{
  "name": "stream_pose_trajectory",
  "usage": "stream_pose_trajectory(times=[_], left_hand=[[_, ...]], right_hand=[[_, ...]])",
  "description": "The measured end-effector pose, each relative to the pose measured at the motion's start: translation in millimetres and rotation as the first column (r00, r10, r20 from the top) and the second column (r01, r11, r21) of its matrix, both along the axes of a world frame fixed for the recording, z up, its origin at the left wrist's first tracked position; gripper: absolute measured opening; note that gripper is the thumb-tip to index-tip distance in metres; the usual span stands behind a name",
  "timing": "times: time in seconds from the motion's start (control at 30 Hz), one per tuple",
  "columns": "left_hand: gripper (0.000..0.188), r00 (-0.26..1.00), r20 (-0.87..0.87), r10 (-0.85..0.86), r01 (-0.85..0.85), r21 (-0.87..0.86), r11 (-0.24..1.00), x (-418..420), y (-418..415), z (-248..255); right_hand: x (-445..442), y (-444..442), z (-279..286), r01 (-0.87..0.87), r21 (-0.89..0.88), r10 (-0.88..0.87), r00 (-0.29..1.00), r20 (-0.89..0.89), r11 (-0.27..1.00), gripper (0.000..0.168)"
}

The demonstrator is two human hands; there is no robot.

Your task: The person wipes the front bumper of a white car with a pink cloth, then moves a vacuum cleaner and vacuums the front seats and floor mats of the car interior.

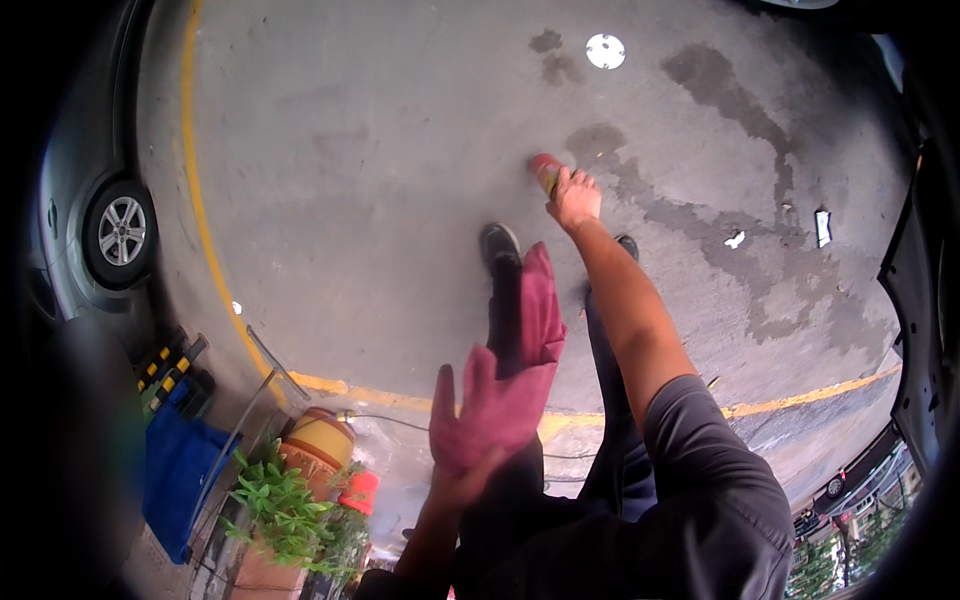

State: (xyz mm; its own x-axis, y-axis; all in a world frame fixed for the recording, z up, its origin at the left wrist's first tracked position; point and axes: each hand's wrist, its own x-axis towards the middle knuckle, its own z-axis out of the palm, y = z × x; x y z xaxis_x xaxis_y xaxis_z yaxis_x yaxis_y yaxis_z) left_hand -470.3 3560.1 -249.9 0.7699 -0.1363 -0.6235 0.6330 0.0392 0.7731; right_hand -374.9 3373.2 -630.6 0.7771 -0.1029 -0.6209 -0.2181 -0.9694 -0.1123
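My right hand [579, 201] reaches forward at low height and grips a red can [544, 166] with a yellowish part near the fingers. The can is tilted over the concrete floor [360, 187]; whether it touches the floor cannot be told. Closer to my body, a maroon cloth [517, 390] covers most of my left hand [474, 471], and only the wrist area shows bare. One long fold of the cloth points forward above my left leg. The fingers of that hand are hidden. My dark shoes [499, 246] stand below and between the two hands.
Dark wet stains [712, 82] spread over the floor. A round white cover [605, 51] lies ahead; a white packet [823, 227] lies right. A grey car [120, 230] stands left, dark car bodywork [919, 300] right. Potted plants [281, 495] and a blue sheet [176, 472] are lower left.
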Motion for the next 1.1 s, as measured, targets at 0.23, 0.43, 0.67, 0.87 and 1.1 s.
stream_pose_trajectory(times=[0.23,0.43,0.67,0.87,1.1], left_hand=[[0.068,0.854,0.049,-0.518,0.490,0.257,0.833,61,-10,16],[0.062,0.885,0.110,-0.452,0.416,0.248,0.875,88,-14,19],[0.067,0.891,-0.377,0.251,-0.439,-0.580,0.686,36,29,-50],[0.039,0.845,-0.528,0.077,-0.187,-0.157,0.970,-5,-4,-52],[0.036,0.920,-0.200,-0.337,0.364,0.117,0.924,5,-1,-34]], right_hand=[[-5,-18,0,0.098,0.144,-0.110,0.991,0.078,0.985,0.072],[-85,-7,154,0.562,0.826,-0.284,0.798,-0.531,0.035,0.041],[-120,8,317,0.465,0.879,-0.337,0.815,-0.471,-0.103,0.030],[-146,17,341,0.614,0.776,-0.610,0.562,-0.558,-0.144,0.019],[-149,0,352,0.655,0.756,-0.717,0.530,-0.452,0.008,0.014]])
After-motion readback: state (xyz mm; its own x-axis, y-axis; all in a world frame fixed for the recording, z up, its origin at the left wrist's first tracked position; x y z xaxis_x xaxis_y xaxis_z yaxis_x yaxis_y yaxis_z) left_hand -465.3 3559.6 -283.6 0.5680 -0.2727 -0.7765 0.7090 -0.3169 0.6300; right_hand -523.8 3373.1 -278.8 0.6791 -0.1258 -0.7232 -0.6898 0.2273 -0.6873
